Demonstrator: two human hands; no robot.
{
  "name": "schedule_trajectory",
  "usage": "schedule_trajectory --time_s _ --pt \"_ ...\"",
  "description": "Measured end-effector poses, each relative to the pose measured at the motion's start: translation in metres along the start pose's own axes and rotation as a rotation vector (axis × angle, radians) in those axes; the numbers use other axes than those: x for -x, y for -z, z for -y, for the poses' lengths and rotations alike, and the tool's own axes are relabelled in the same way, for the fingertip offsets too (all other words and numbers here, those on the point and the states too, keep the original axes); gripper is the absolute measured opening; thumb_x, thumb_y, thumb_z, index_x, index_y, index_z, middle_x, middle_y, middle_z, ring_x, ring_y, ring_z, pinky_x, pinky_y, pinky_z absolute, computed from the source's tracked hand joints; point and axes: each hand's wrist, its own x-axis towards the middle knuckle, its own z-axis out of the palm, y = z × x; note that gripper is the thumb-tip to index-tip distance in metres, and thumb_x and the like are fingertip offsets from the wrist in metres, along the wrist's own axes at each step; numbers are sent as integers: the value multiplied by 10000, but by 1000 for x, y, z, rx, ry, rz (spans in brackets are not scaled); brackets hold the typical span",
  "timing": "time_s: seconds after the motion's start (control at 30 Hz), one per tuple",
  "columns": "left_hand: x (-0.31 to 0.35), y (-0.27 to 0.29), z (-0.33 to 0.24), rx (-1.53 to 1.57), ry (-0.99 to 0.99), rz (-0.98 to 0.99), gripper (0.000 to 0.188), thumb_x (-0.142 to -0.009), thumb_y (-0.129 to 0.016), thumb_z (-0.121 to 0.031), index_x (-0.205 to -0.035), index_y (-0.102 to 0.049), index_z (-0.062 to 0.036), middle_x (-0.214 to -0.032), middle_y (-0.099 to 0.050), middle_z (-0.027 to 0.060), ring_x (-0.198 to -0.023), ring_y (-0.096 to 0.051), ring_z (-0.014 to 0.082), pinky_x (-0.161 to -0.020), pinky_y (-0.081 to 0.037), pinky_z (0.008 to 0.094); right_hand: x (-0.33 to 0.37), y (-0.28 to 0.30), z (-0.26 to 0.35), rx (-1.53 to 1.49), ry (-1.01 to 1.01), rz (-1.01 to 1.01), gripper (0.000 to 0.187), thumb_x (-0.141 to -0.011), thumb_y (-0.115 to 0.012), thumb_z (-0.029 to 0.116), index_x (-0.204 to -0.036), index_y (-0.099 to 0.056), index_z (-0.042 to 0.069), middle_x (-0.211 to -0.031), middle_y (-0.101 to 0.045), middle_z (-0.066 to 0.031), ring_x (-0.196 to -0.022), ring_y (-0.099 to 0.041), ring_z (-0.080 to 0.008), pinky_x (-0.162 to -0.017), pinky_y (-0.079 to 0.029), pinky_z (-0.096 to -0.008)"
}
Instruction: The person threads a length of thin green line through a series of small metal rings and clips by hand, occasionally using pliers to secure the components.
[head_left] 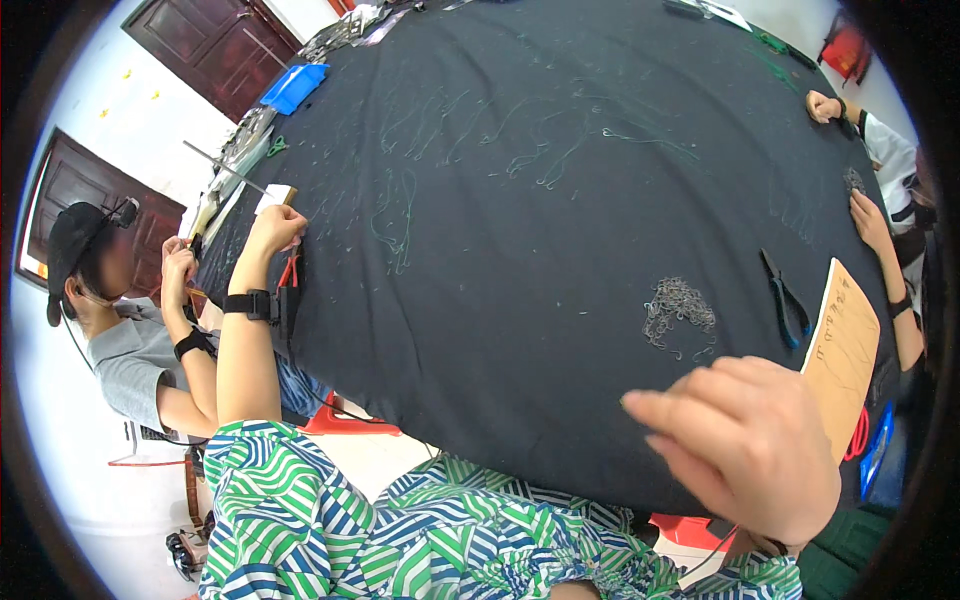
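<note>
My left hand [278, 229] is closed at the left side of the black-covered table, fingertips together next to a small white block [276, 197] with a thin metal rod. What its fingers hold is hidden. A red-handled tool [290, 267] shows just below that hand; I cannot tell whether the hand touches it. Over the table's near right, my right hand [750, 440] is raised, fingers curled, thumb and index fingertips close together. Anything between them is too small to make out. Beyond it lies a pile of small dark metal hooks [679, 312].
Black pliers with blue handles [785, 300] and a tan card [845, 350] lie on the right. Thin green lines [545, 150] spread across the black cloth [480, 300]. A blue tray [295, 88] sits far left. Co-workers sit at left and right, their hands at the table edges.
</note>
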Motion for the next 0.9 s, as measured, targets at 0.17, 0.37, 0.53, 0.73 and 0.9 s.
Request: schedule_trajectory --time_s 0.17,0.37,0.53,0.73,0.9 --pt "6 1 4 -22 -73 1 153 -817 -673 -167 -817 -734 -28 -670 -689 44 -593 -659 103 -535 -514 265 4 -7 -33 -15 -307 136 257 -772 -722 120 -1012 -671 41 -819 -646 -106 -750 -655 -302 -688 -523 -376" --pt "22 4 -15 -540 -212 -252 283 -858 -649 -341 -906 -730 -74 -771 -701 137 -704 -699 251 -664 -531 391 8 -3 -79 -18 -418 72 156 -788 -699 121 -895 -664 13 -772 -658 -144 -741 -664 -335 -691 -527 -413" --pt "124 3 -136 12 -505 119 208 -879 -657 -163 -1009 -688 -4 -819 -703 119 -748 -678 217 -665 -523 329 28 0 -146 208 -699 125 124 -786 -674 144 -771 -694 23 -678 -666 -145 -695 -675 -303 -670 -527 -403" --pt "206 -30 -248 28 -1248 778 250 -863 -708 -177 -1072 -685 -42 -879 -675 98 -784 -686 230 -674 -540 338 60 11 -222 517 -888 -62 88 -790 -671 99 -840 -687 30 -780 -712 -115 -783 -710 -256 -711 -541 -365" --pt "226 -75 -282 11 -1576 920 282 -872 -696 -235 -1056 -653 -25 -899 -670 124 -864 -683 296 -731 -546 394 40 -14 -248 363 -745 -271 156 -827 -682 110 -973 -671 54 -878 -714 -120 -844 -699 -270 -746 -528 -373"
